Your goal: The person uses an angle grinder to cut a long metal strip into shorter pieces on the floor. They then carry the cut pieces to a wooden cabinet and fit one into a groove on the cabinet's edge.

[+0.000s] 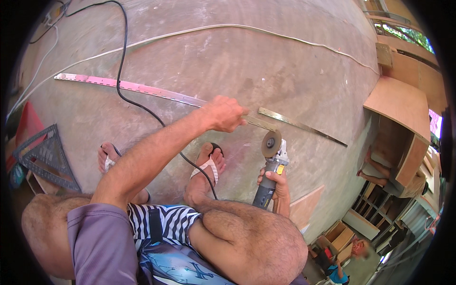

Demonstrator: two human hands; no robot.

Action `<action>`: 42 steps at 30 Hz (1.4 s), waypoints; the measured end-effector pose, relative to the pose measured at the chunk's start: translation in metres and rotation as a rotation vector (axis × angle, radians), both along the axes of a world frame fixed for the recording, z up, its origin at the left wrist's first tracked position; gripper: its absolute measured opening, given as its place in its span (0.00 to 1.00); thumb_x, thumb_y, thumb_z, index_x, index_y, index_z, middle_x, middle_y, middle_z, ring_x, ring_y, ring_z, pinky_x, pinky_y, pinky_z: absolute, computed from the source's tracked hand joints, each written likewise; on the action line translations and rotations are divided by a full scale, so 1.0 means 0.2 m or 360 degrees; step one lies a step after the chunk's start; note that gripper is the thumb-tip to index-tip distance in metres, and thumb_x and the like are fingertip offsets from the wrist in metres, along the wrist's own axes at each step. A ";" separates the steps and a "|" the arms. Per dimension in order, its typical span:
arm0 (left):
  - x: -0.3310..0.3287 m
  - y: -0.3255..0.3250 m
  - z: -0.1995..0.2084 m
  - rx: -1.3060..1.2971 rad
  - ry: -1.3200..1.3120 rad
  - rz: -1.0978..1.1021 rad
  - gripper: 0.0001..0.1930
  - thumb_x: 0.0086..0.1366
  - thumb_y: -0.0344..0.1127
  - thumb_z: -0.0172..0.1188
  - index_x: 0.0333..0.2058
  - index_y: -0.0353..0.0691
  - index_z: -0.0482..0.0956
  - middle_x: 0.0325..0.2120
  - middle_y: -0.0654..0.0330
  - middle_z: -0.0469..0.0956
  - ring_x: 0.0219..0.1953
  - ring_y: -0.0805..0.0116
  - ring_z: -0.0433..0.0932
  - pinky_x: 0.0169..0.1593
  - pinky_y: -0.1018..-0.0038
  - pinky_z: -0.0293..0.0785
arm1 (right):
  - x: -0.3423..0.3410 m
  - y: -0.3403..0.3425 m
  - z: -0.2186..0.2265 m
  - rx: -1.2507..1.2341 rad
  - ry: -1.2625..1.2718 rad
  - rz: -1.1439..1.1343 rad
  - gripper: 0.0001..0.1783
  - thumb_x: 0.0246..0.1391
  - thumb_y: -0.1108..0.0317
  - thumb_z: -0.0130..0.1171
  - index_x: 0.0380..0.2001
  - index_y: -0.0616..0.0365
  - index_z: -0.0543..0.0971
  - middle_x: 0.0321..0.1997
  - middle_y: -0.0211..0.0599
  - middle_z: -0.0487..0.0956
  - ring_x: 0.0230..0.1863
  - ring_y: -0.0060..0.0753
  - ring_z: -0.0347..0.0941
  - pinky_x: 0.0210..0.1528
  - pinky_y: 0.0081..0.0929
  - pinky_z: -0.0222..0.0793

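A long, narrow metal piano hinge (156, 92) runs across the floor from the far left to my left hand (227, 114), which is closed around it. The hinge's short end sticks out past my fist. My right hand (279, 187) grips the body of an angle grinder (270, 183) upright. Its round disc (271, 143) is at the end of the hinge; whether they touch I cannot tell. A separate metal strip (304, 126) lies on the floor just beyond the disc. The grinder's switch is hidden.
A black cord (142, 107) loops over the hinge and past my sandalled foot (209, 166). A pale cable (228, 25) crosses farther off. At left lies a grey triangular square (47, 152). Wooden cabinets (401, 102) stand at right, with a person's legs (376, 171) beside them.
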State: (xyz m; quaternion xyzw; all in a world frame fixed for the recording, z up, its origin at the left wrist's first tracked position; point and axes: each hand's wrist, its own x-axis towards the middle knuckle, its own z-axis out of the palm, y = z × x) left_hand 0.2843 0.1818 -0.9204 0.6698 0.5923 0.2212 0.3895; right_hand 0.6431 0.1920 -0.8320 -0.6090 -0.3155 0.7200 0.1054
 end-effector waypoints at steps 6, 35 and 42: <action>-0.03 0.04 0.03 -0.0155 -0.0001 -0.0122 0.16 0.76 0.52 0.65 0.44 0.43 0.84 0.31 0.47 0.87 0.40 0.40 0.87 0.42 0.47 0.81 | 0.02 -0.05 0.01 0.0004 0.0037 -0.0076 0.27 0.51 0.70 0.75 0.54 0.63 0.77 0.36 0.42 0.85 0.31 0.37 0.86 0.35 0.40 0.89; -0.02 0.06 0.07 -0.0101 0.0209 -0.0163 0.27 0.84 0.54 0.49 0.36 0.40 0.87 0.27 0.45 0.85 0.36 0.39 0.87 0.40 0.46 0.80 | -0.04 -0.13 0.00 0.1033 -0.1179 0.0348 0.42 0.44 0.66 0.80 0.62 0.65 0.73 0.50 0.49 0.85 0.49 0.42 0.84 0.54 0.41 0.80; -0.01 0.05 0.06 -0.0094 0.0261 -0.0164 0.26 0.83 0.54 0.51 0.35 0.40 0.86 0.27 0.46 0.86 0.36 0.40 0.87 0.40 0.49 0.81 | -0.10 -0.11 0.06 0.1128 -0.1449 0.0442 0.44 0.43 0.65 0.78 0.63 0.65 0.69 0.48 0.60 0.86 0.49 0.64 0.86 0.53 0.52 0.81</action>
